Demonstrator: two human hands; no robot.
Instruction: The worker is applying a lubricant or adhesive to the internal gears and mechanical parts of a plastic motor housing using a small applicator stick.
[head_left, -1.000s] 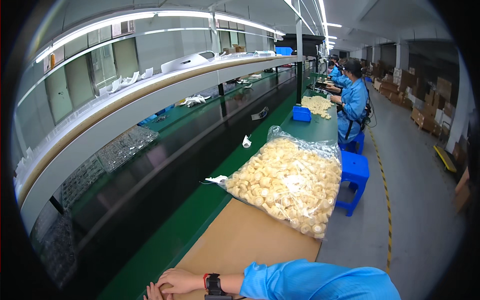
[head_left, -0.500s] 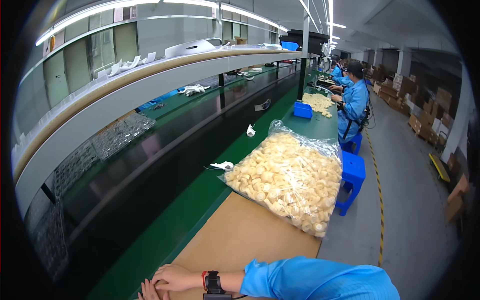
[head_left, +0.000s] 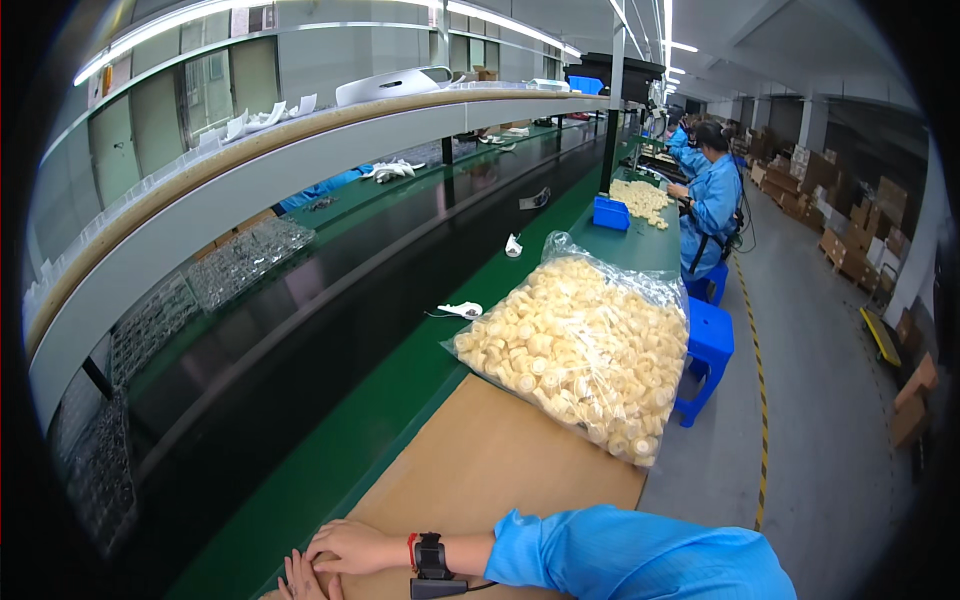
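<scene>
In the head view, the person's right hand, with a red cord and a black strapped device at the wrist, lies at the lower edge over the near left part of a flat brown cardboard sheet. Its fingers are loosely bent and touch the left hand; their tips are partly hidden, so I cannot tell whether they grip anything. The left hand's visible fingers are extended and slightly apart, with nothing seen in them, though the lower edge cuts that hand off.

The sheet lies on a long green tabletop. A clear plastic bag full of cream-coloured rounded pieces covers the sheet's far end, well apart from both hands. Beyond it are a small blue plastic bin and a loose pile of cream pieces, beside a seated person in a blue jacket. A blue plastic stool stands right of the bag.
</scene>
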